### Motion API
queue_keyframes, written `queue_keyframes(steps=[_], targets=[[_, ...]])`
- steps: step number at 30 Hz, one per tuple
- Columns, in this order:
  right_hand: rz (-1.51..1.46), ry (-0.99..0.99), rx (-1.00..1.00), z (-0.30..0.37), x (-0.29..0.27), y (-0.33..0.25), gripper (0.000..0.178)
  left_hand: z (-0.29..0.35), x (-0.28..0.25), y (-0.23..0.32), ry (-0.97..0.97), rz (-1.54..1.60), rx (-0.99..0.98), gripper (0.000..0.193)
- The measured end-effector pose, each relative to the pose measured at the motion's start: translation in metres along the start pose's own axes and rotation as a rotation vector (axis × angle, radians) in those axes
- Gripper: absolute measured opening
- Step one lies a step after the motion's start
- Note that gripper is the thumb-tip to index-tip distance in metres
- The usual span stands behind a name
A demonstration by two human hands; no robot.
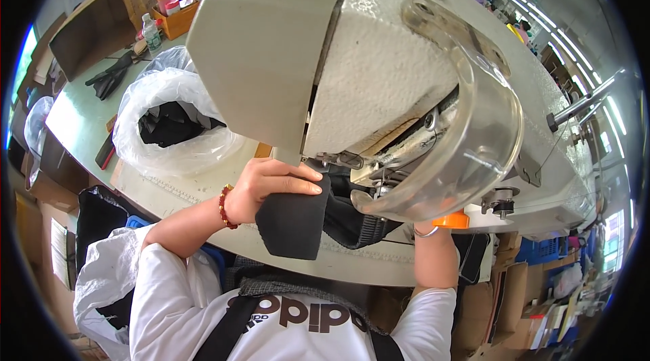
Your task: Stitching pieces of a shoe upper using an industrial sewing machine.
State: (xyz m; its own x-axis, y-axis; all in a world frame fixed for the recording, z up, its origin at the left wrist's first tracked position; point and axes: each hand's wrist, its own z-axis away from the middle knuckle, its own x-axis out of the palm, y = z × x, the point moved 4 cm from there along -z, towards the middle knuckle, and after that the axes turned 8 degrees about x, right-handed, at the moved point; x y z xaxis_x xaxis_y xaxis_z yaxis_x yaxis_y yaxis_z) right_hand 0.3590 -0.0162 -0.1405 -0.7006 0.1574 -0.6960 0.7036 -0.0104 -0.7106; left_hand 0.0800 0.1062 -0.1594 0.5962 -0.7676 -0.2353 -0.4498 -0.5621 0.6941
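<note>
My left hand [271,183], with a beaded bracelet at its wrist, grips the edge of a dark grey fabric piece [294,225] beside the sewing machine's needle area. Its fingers lie stretched over the top; the thumb is hidden. The fabric hangs toward me over the table edge. To its right, gathered black fabric with a ribbed band [371,231] lies under the sewing machine head [386,43]. My right forearm [435,259] reaches up behind the clear curved guard [474,158] and an orange part [452,219]. The right hand's fingers are hidden there.
Left of the machine, a white plastic bag [145,151] holding black fabric stands on the pale table [81,117]. Farther back are dark gloves [110,75], a clear bottle [151,32], an orange box [181,19] and a cardboard box [101,15]. Cartons [504,300] stand at the lower right.
</note>
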Motion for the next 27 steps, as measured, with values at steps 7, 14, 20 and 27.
queue_keyframes(steps=[7, 14, 20, 27], targets=[[-0.089, -0.039, 0.046, 0.003, 0.007, 0.003, 0.031, 0.007, 0.003, -0.008, 0.446, 0.391, -0.219, 0.014], [0.098, 0.052, -0.165, 0.017, 0.018, -0.015, 0.026, 0.001, 0.002, -0.007, 0.229, 0.103, -0.099, 0.017], [0.257, 0.145, -0.236, 0.023, 0.020, -0.022, 0.021, -0.014, -0.005, 0.003, -0.010, 0.119, 0.124, 0.027], [0.278, -0.008, -0.171, 0.017, 0.025, -0.022, 0.031, -0.018, -0.009, 0.008, -0.108, 0.019, 0.050, 0.028]])
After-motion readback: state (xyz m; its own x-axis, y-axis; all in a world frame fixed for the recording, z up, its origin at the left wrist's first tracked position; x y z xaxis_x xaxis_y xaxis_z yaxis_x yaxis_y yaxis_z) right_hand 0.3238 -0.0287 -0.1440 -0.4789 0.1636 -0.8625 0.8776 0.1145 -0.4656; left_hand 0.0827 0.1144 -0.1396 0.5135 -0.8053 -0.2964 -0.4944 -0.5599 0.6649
